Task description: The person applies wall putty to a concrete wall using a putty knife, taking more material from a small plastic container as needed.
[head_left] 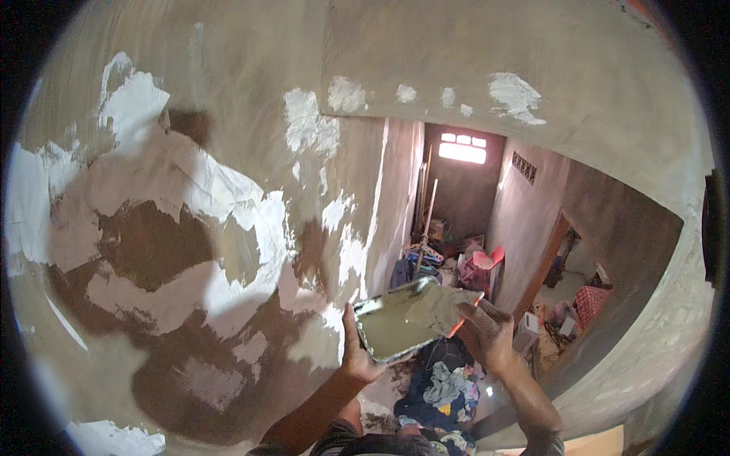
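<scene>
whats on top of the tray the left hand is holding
The tray carries a layer of wet grey plaster. The right hand rests a trowel flat on its far end. The trowel hides the plaster beneath it, and the plaster covers the tray's base.

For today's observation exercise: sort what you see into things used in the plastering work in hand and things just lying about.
In use:
- left hand holding the plaster tray
- right hand with a trowel over the tray
- patchy plastered wall

Lying about:
- heap of clothes on the floor
- pink box
- long poles leaning in the corner
</scene>
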`<action>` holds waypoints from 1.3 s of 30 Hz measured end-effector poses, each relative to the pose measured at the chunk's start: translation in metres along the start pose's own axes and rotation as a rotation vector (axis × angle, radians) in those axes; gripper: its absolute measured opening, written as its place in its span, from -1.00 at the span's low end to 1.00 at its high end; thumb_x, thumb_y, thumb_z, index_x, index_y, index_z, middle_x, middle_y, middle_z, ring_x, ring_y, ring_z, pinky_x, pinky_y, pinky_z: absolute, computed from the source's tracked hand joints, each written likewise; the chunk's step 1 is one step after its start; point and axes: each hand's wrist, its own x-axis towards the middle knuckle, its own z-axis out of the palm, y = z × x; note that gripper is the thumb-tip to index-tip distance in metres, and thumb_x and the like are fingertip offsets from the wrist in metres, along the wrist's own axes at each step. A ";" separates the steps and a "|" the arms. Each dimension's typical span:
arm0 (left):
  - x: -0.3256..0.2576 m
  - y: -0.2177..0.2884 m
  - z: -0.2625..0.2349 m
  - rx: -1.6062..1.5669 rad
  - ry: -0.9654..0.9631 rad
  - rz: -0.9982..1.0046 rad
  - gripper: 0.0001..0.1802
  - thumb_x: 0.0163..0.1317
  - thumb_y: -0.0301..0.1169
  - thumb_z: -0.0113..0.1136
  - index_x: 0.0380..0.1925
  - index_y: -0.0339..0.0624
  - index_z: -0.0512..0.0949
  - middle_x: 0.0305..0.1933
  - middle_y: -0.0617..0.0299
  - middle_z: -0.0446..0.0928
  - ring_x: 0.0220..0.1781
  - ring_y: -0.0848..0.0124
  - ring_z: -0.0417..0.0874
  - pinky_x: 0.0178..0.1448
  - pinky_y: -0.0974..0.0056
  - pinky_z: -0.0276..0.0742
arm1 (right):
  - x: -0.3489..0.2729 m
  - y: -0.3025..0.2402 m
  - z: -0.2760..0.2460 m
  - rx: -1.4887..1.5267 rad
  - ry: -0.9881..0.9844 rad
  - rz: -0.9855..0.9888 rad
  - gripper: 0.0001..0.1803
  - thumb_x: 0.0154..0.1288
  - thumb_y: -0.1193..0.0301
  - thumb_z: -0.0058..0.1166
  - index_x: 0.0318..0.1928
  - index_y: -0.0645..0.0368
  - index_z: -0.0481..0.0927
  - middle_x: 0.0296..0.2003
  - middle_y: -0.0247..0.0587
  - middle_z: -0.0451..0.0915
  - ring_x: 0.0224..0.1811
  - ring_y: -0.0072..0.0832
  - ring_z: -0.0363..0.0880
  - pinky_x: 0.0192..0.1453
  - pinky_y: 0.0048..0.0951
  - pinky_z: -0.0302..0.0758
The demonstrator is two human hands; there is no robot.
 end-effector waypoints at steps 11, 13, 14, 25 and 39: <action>0.003 0.054 0.017 0.107 0.079 0.108 -0.06 -0.08 0.48 -0.40 0.12 0.05 0.28 0.16 0.15 0.32 0.15 0.13 0.35 0.17 -0.08 0.22 | 0.075 0.002 0.017 -0.135 0.070 -0.183 -0.61 -0.18 0.42 0.23 -0.22 0.11 0.53 -0.43 -0.24 0.54 -0.51 -0.33 0.51 -0.49 -0.35 0.41; 0.012 0.069 0.024 0.129 0.078 0.140 -0.07 -0.05 0.47 -0.44 0.11 0.01 0.28 0.14 0.15 0.33 0.14 0.13 0.36 0.14 -0.17 0.20 | 0.097 0.004 0.019 -0.153 0.086 -0.188 -0.63 -0.18 0.45 0.23 -0.23 0.12 0.53 -0.46 -0.24 0.51 -0.52 -0.33 0.49 -0.51 -0.36 0.40; 0.017 0.076 0.027 0.138 0.103 0.149 -0.07 -0.04 0.46 -0.46 0.10 -0.01 0.29 0.13 0.14 0.34 0.14 0.13 0.36 0.13 -0.21 0.19 | 0.109 0.005 0.021 -0.180 0.115 -0.220 -0.63 -0.19 0.49 0.22 -0.23 0.13 0.53 -0.49 -0.23 0.48 -0.53 -0.32 0.47 -0.51 -0.37 0.40; 0.087 0.168 0.059 0.139 0.104 0.330 -0.13 0.01 0.40 -0.34 0.08 -0.05 0.30 0.07 0.07 0.37 0.09 0.09 0.38 0.11 -0.09 0.27 | 0.229 0.029 0.064 -0.294 0.265 -0.493 -0.67 -0.23 0.41 0.29 -0.32 0.05 0.56 -0.52 -0.33 0.40 -0.52 -0.44 0.41 -0.55 -0.47 0.34; 0.164 0.264 0.125 0.111 -0.025 0.317 -0.28 0.12 0.22 -0.35 0.03 -0.13 0.32 0.02 0.02 0.41 0.05 0.11 0.44 0.08 -0.08 0.36 | 0.414 0.081 0.078 -0.152 0.361 -0.215 -0.73 0.03 0.19 0.13 -0.40 0.14 0.60 -0.55 -0.08 0.53 -0.57 -0.15 0.49 -0.49 -0.29 0.40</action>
